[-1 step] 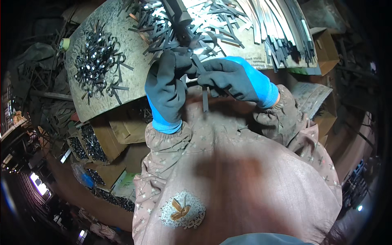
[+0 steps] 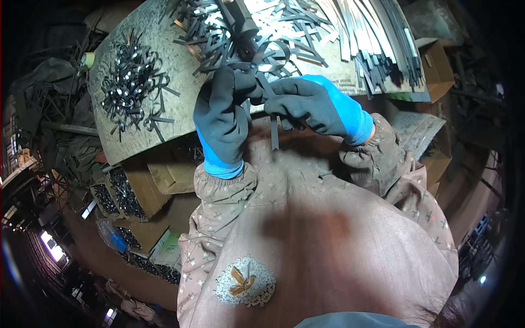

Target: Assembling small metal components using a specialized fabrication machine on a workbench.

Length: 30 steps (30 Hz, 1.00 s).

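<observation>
Both my hands wear dark-coated gloves with blue backs and cuffs, and they meet above the table's near edge. Between them is a dark flat strip [image 2: 275,134] bent into a loop, its notched tail hanging down below my right hand [image 2: 306,106]. The right fingers are closed and pinch the strip where its ends cross. My left hand [image 2: 221,109] is closed on the strip's other side, near the loop; its fingertips are partly hidden. Just beyond the hands stands a dark metal fixture [image 2: 239,19] on the table [image 2: 180,109].
Loose short dark strips [image 2: 306,27] lie behind the hands. Long strips [image 2: 377,38] are stacked at the right. A heap of looped strips [image 2: 131,82] sits at the left. Cardboard boxes [image 2: 145,188] with dark pieces stand under the table's left side, and another box [image 2: 437,65] at its right.
The strip's loop has shifted slightly and shows more fully above my hands. Both hands stay almost in place, with the same grip.
</observation>
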Each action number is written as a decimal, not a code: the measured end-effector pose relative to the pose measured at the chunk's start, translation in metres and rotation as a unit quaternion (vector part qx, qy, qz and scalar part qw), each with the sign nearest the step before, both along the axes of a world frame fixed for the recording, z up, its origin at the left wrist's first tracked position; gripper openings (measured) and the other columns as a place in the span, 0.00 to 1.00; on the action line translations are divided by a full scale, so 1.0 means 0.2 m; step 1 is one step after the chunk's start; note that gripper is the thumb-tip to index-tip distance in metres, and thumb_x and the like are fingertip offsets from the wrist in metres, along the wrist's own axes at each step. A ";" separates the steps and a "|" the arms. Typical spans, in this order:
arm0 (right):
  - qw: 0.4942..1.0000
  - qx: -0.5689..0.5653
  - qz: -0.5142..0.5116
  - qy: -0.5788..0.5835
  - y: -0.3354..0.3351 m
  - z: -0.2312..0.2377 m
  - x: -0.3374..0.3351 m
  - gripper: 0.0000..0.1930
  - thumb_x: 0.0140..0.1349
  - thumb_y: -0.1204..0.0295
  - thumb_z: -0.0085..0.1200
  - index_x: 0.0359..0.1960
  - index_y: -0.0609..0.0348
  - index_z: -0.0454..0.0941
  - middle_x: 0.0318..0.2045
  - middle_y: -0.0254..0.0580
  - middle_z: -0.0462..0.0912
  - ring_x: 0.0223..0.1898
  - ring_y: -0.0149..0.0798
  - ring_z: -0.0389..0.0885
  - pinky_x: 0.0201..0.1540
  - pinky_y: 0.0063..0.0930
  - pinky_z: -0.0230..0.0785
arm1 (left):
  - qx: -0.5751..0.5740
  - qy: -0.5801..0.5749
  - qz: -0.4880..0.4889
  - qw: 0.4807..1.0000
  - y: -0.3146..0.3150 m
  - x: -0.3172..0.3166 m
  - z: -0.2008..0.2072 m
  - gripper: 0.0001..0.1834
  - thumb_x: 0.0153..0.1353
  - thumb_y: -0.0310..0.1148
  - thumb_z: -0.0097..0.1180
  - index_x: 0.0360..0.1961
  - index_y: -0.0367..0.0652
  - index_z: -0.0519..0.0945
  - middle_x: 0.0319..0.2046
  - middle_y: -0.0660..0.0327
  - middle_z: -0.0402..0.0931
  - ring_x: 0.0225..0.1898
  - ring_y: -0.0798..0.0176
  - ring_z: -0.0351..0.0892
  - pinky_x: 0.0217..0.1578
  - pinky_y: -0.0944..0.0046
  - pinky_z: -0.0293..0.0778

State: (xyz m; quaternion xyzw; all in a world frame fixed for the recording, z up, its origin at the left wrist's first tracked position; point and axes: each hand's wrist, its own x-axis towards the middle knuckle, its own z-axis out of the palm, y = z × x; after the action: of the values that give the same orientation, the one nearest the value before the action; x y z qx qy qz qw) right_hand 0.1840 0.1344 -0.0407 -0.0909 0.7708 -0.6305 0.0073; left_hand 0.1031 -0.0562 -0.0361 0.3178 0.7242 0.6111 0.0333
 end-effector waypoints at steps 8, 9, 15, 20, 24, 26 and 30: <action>0.995 -0.045 -0.016 -0.091 0.07 0.13 -0.20 0.12 0.68 0.72 0.52 0.48 0.60 0.83 0.42 0.41 0.82 0.35 0.29 0.80 0.38 0.22 0.73 | -0.032 0.065 -0.024 0.997 0.09 -0.27 0.07 0.28 0.50 0.12 0.38 0.55 0.30 0.75 0.41 0.51 0.80 0.39 0.57 0.85 0.42 0.63 0.82; 0.995 -0.043 -0.018 -0.087 0.08 0.15 -0.22 0.12 0.68 0.72 0.52 0.48 0.60 0.83 0.42 0.41 0.82 0.35 0.29 0.80 0.38 0.22 0.73 | -0.009 0.057 -0.021 0.998 0.10 -0.29 0.06 0.30 0.50 0.12 0.38 0.57 0.30 0.74 0.42 0.51 0.80 0.40 0.56 0.86 0.42 0.62 0.82; 0.980 -0.124 -0.020 -0.154 0.12 0.21 -0.34 0.15 0.69 0.72 0.48 0.53 0.61 0.80 0.42 0.35 0.79 0.33 0.23 0.76 0.35 0.17 0.70 | 0.050 0.129 -0.013 0.990 0.16 -0.42 0.07 0.25 0.60 0.12 0.39 0.58 0.31 0.73 0.42 0.51 0.81 0.42 0.55 0.86 0.42 0.61 0.84; 0.998 0.013 0.018 0.065 0.16 0.13 -0.41 0.16 0.68 0.73 0.48 0.54 0.60 0.80 0.45 0.38 0.78 0.40 0.27 0.78 0.40 0.19 0.71 | 0.191 -0.179 -0.063 0.963 0.21 -0.46 0.16 0.12 0.72 0.23 0.48 0.53 0.31 0.76 0.39 0.53 0.81 0.42 0.58 0.86 0.42 0.62 0.83; 0.972 0.142 -0.004 0.187 0.17 0.12 -0.46 0.17 0.66 0.70 0.50 0.54 0.58 0.80 0.47 0.43 0.77 0.45 0.37 0.78 0.47 0.26 0.72 | 0.080 -0.023 -0.036 0.996 0.22 -0.53 0.15 0.12 0.73 0.32 0.50 0.47 0.31 0.77 0.38 0.55 0.81 0.43 0.59 0.86 0.44 0.62 0.83; 0.982 0.087 0.008 0.168 0.18 0.11 -0.47 0.18 0.65 0.68 0.52 0.55 0.58 0.80 0.46 0.45 0.78 0.46 0.42 0.78 0.49 0.30 0.71 | 0.123 -0.081 -0.053 0.988 0.22 -0.53 0.17 0.13 0.74 0.33 0.49 0.46 0.31 0.77 0.38 0.56 0.81 0.43 0.59 0.86 0.44 0.62 0.83; 0.975 0.133 -0.009 0.180 0.18 0.16 -0.45 0.19 0.64 0.67 0.52 0.56 0.55 0.80 0.44 0.47 0.80 0.44 0.47 0.80 0.48 0.35 0.72 | 0.213 -0.315 -0.012 0.925 0.24 -0.52 0.22 0.15 0.71 0.23 0.48 0.57 0.34 0.76 0.48 0.51 0.80 0.45 0.59 0.86 0.41 0.64 0.85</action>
State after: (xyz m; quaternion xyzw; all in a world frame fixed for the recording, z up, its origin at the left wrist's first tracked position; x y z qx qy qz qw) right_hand 0.0936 0.1709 -0.0091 -0.1940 0.8373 -0.4955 -0.1257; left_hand -0.0003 -0.0088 0.0084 0.1174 0.5251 0.8192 0.1987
